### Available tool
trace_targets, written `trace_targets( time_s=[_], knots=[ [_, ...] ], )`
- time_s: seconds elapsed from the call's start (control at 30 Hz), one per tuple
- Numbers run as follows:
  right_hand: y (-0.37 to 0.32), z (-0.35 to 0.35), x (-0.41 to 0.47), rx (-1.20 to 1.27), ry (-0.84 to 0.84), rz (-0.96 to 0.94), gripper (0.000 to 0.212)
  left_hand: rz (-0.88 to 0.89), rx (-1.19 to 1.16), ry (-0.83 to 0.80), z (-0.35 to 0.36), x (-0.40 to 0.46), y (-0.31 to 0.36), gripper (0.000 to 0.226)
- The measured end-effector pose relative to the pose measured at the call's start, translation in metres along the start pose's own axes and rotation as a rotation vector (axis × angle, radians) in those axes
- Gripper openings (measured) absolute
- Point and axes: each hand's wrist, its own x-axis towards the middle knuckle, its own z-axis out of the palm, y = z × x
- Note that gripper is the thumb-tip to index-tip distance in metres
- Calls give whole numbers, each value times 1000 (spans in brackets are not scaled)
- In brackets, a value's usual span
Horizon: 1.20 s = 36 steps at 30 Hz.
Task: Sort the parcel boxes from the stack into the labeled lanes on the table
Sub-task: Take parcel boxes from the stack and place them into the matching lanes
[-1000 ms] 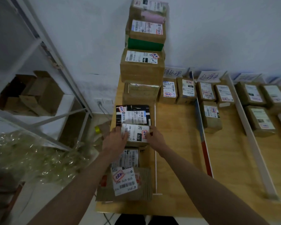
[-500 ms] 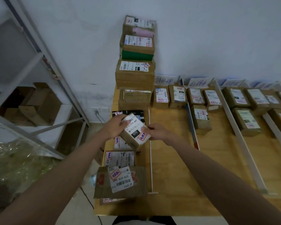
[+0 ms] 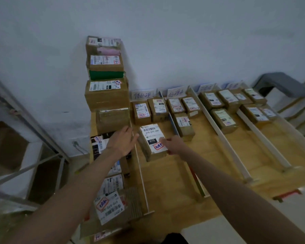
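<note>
A brown parcel box (image 3: 152,142) with a white label reading 070 and a red-stamped sticker sits tilted over the first lane of the wooden table (image 3: 167,175). My right hand (image 3: 173,144) grips its right side. My left hand (image 3: 122,140) is spread with straight fingers just left of the box, over the white divider (image 3: 142,180). Whether it touches the box is unclear. The tall stack of parcels (image 3: 106,97) stands at the table's back left. More parcels (image 3: 109,205) lie in a row along the left edge.
Handwritten lane signs (image 3: 142,94) stand along the wall. Two boxes (image 3: 142,111) sit at the first lane's far end, and more fill the lanes to the right (image 3: 222,119). A metal shelf (image 3: 25,120) stands left and a grey seat (image 3: 282,83) far right.
The box came off the left row and moved right across the white divider into the first lane. My left hand has let go of it and spread out; my right hand still holds it.
</note>
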Motion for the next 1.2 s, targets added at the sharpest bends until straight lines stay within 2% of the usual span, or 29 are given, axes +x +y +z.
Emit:
trace_targets(
  time_s=[0.13,0.27,0.43,0.67,0.93,1.2],
  knots=[
    [33,-33,-9,81,117,80,36,106,59,-26,15,12,36,47],
    [58,-65,-18,102,236,121,36,136,78,-71,29,24,68,50],
    [88,-100,-19,131,269,180,43,151,82,-86,42,38,105,49],
    [124,-156,8,103,319,160,46,111,58,-69,68,67,160,46],
    [172,-223,89,19,214,138,46,-11,51,-79,112,123,229,45],
    [198,-243,176,-62,80,156,37,-141,42,-145,160,180,257,36]
  ],
)
